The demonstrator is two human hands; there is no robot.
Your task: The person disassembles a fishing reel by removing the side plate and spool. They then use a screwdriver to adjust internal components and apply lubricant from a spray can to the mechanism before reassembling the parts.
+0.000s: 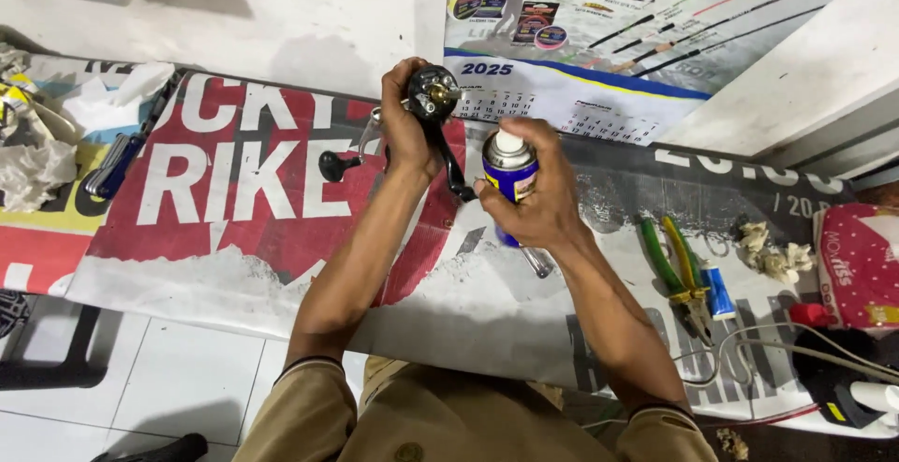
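The left hand (405, 125) clamps a black fishing reel (433, 97) just above the blue spray can (508, 174), which the right hand (534, 195) grips tight; misaimed spray could likely soak the calendar (562, 97) behind the can

A white wall (281, 13) rises beyond the grip, a calendar poster (599, 41) hung there — white floor tiles (178, 378) below-left.
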